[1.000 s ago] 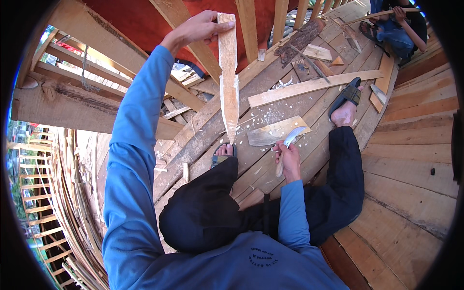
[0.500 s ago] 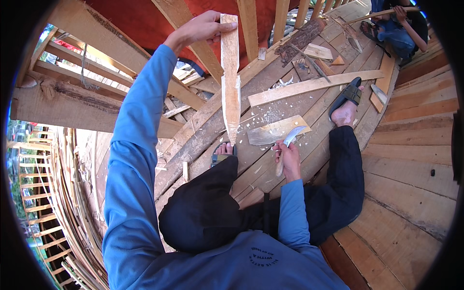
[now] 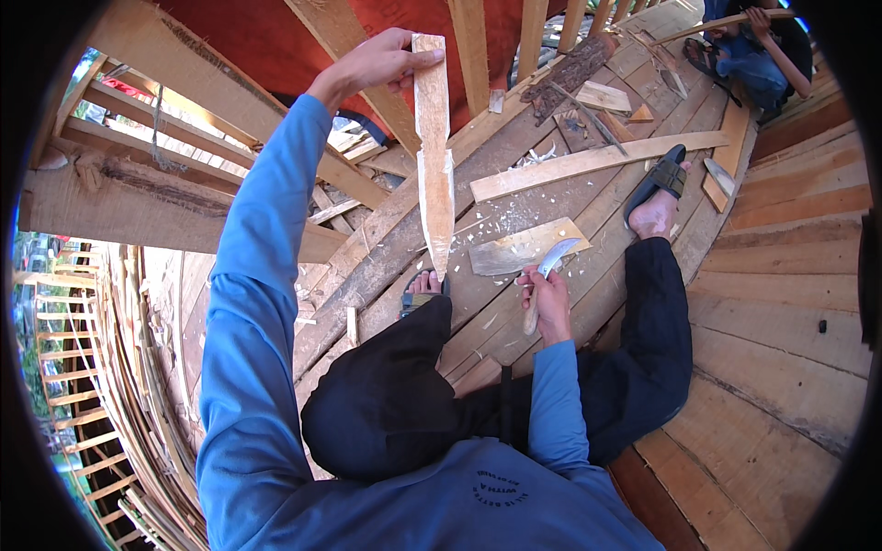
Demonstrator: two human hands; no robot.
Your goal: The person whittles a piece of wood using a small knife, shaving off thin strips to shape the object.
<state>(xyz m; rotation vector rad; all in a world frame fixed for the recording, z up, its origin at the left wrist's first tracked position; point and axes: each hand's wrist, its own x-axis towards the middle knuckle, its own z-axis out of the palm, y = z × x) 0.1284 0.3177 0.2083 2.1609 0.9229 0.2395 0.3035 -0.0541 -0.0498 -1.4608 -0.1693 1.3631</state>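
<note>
My left hand (image 3: pixel 390 62) is closed round the far end of a pale wooden stake (image 3: pixel 435 161). The stake hangs with its tapered point toward me, above my sandalled left foot, and has notches cut at mid-length. My right hand (image 3: pixel 548 296) grips the wooden handle of a knife (image 3: pixel 554 258) with a curved, light metal blade. The blade points away from me and to the right, over a short flat board (image 3: pixel 524 246) lying on the planks. The stake and the knife are apart.
Wood shavings (image 3: pixel 537 154) litter the plank floor (image 3: pixel 597 202). A long curved strip of wood (image 3: pixel 597 167) and a bark-covered log piece (image 3: pixel 574 73) lie farther off. Upright timbers (image 3: pixel 471 55) stand before a red sheet. A person (image 3: pixel 763 55) sits at far right, holding a long stick.
My left hand and the top of the stake have shifted slightly left and down, with the point nearly in place. My right hand and the knife have hardly moved.
</note>
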